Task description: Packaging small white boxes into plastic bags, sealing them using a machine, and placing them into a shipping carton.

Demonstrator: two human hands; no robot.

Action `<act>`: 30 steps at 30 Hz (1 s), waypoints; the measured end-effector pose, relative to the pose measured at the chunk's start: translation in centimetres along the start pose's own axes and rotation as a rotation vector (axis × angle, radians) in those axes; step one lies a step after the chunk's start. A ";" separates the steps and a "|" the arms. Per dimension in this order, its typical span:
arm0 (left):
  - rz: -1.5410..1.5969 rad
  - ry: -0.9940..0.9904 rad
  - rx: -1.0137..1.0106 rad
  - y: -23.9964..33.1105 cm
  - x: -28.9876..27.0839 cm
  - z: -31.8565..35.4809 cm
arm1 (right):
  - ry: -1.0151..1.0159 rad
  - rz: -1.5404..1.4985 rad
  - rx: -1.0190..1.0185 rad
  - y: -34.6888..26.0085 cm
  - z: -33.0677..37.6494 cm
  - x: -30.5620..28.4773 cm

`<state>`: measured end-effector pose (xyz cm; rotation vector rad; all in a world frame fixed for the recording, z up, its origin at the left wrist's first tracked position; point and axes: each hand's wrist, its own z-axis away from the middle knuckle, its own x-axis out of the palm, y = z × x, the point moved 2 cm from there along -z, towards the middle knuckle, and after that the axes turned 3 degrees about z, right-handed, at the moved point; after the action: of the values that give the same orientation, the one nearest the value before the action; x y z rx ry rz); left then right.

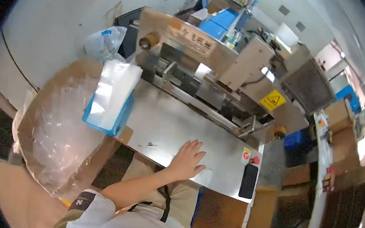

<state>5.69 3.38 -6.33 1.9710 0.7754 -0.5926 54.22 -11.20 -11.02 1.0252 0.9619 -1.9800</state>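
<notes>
Steel table [163, 125] under flat left hand [186, 159]; yellow triangle sign [273, 99] rt.

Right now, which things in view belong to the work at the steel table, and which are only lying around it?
In use:
- left hand, flat on the steel table
- stack of clear bags on a blue tray
- sealing machine behind the table

Lying about:
- cardboard box lined with plastic film
- crumpled white bag
- black pad
- cardboard boxes on the right

The right hand is not in view.
</notes>
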 end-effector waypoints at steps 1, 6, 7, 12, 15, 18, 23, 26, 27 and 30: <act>0.019 0.034 -0.005 0.0 -0.4 0.0 | 0.027 0.025 -0.012 0.1 0.4 -0.1; 0.006 -0.055 -0.021 -0.3 -0.7 0.3 | 0.054 0.095 -0.007 1.6 1.9 1.2; 0.000 -0.087 -0.026 -0.3 -1.0 0.3 | 0.048 0.091 0.000 1.9 2.2 1.4; -0.010 -0.159 -0.018 0.6 -1.5 -0.7 | 0.119 0.085 0.056 3.3 1.7 2.9; 0.043 -0.216 -0.060 1.1 -1.7 -1.8 | -0.101 -0.628 -0.281 0.4 3.0 -0.4; -0.004 -0.258 -0.109 2.0 -0.8 -2.8 | 0.009 0.190 0.085 -2.8 2.5 -0.1; -0.136 -0.215 -0.115 3.4 0.3 -3.2 | 0.124 -0.087 -0.370 6.3 0.4 3.7; -0.283 -0.248 -0.092 7.1 -0.6 -4.0 | 0.025 -0.115 -0.271 5.9 2.1 2.6; -0.239 -0.334 -0.229 7.9 -0.2 -2.6 | -0.008 -0.127 -0.242 5.9 2.5 1.6; -0.013 -0.463 -0.604 15.2 -1.8 -2.1 | -0.130 -0.156 -0.126 4.7 4.2 -1.1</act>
<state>15.65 -1.21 4.62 1.2156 0.5844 -0.6910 57.16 -16.76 -9.66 0.7626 1.1072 -2.0548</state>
